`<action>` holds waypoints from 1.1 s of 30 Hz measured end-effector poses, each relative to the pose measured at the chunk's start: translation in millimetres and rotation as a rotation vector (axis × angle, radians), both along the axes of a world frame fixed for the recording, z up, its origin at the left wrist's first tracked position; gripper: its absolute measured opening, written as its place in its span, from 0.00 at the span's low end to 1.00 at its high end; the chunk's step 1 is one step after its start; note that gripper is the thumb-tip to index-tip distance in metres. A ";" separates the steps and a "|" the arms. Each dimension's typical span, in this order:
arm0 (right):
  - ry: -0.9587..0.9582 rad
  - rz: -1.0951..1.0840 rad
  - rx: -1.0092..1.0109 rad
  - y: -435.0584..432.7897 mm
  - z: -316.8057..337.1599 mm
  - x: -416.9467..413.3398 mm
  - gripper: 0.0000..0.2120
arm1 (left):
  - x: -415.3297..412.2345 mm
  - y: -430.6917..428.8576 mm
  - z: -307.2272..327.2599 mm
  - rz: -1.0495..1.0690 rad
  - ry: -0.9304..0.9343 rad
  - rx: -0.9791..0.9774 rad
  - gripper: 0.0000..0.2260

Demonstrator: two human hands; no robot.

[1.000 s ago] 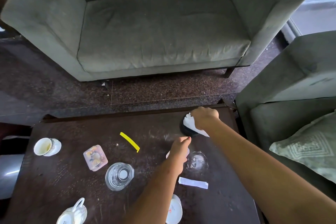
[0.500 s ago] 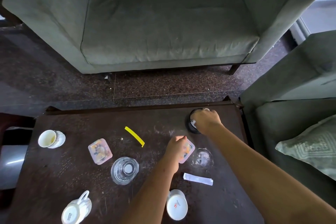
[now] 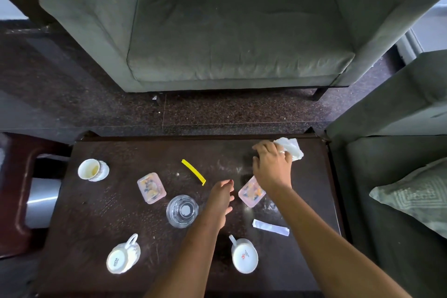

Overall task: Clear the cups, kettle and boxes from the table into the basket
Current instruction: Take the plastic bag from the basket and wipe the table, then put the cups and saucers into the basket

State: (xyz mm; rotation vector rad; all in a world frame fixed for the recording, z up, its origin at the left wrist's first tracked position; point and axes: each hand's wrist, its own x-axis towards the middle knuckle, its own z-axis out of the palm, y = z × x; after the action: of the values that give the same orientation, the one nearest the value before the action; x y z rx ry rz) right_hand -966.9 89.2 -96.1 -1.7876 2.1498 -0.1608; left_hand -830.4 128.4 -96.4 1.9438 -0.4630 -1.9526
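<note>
Left hand (image 3: 219, 197) lower center, fingers relaxed, beside pink box (image 3: 250, 193), right hand (image 3: 272, 168) touching white tissue (image 3: 291, 148), grasp unclear

The dark wooden table (image 3: 101, 213) carries nine items. At the fingers of the right hand (image 3: 272, 167): a crumpled tissue (image 3: 291, 147). At its wrist: a pink box (image 3: 251, 193). Beside the left hand (image 3: 220, 197): an upturned glass (image 3: 182, 211). Beyond its fingertips: a yellow strip (image 3: 193, 172). Left of the glass: a second pink box (image 3: 151, 188). Well left: a floral cup (image 3: 93, 170) and a tipped cup (image 3: 123, 255). Between the forearms: an inverted cup (image 3: 244, 255). Beside the right forearm: a paper packet (image 3: 270, 227).
</note>
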 end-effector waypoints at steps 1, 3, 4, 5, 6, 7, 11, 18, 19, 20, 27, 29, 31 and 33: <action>-0.022 0.011 0.016 9.8 2.6 10.7 0.16 | 6.3 3.5 4.1 0.014 0.002 -0.003 0.15; -0.081 0.037 0.063 30.4 9.2 33.4 0.16 | 20.6 10.9 13.5 0.046 -0.002 0.001 0.15; -0.110 0.046 0.096 40.0 11.6 43.2 0.15 | 27.1 13.8 17.6 0.065 -0.006 0.012 0.15; -0.135 0.058 0.136 49.8 15.5 53.1 0.15 | 34.8 18.0 22.4 0.086 -0.012 0.024 0.14; -0.152 0.076 0.178 58.7 19.0 61.7 0.15 | 42.7 22.5 27.7 0.105 -0.017 0.032 0.14; -0.162 0.099 0.212 66.9 22.8 70.3 0.15 | 51.2 27.7 33.0 0.117 -0.025 0.035 0.13; -0.205 0.157 0.282 91.4 37.3 99.7 0.15 | 90.1 49.9 53.3 0.150 -0.097 0.017 0.07; -0.176 0.234 0.377 111.9 60.8 144.9 0.19 | 169.8 87.1 66.0 0.175 -0.090 -0.033 0.09; -0.172 0.234 0.382 113.8 62.7 150.6 0.19 | 179.2 91.1 65.0 0.159 -0.094 -0.040 0.09; -0.164 0.228 0.381 117.4 65.1 159.4 0.19 | 190.7 96.0 63.3 0.138 -0.098 -0.048 0.08; -0.182 0.098 0.443 153.6 65.5 254.6 0.14 | 294.3 126.0 57.8 -0.038 -0.215 -0.142 0.08; -0.183 0.104 0.495 168.9 58.5 286.2 0.13 | 330.5 135.0 58.2 -0.052 -0.250 -0.149 0.09; -0.176 0.122 0.528 181.6 52.2 316.4 0.14 | 366.4 142.8 56.4 -0.080 -0.300 -0.140 0.10; -0.187 0.130 0.547 189.6 47.7 339.0 0.17 | 393.3 147.8 53.2 -0.117 -0.358 -0.122 0.11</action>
State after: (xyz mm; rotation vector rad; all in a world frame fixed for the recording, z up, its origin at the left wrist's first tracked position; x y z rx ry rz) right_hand -627.9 278.8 -48.4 -1.5128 1.7234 0.2593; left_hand -437.1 276.2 -43.3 2.2348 -0.7860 -1.5970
